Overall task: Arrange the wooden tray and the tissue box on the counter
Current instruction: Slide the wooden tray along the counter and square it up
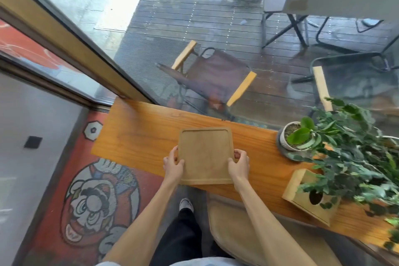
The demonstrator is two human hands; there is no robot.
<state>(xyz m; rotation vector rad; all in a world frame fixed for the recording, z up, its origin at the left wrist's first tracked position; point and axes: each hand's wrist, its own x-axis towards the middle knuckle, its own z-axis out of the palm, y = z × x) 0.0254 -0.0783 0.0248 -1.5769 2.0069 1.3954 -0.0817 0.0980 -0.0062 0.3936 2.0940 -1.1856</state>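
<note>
A square wooden tray (205, 153) with a raised rim lies on the orange wooden counter (138, 136), its near edge just over the counter's front. My left hand (172, 165) grips the tray's left edge and my right hand (239, 164) grips its right edge. The wooden tissue box (302, 198), with a round hole in its top, sits on the counter to the right, partly under hanging plant leaves.
A small potted plant (291, 136) on a saucer stands at the counter's back right, and a large leafy plant (354, 157) spreads over the right end. A window runs behind the counter. A tan stool seat (233, 229) is below the counter.
</note>
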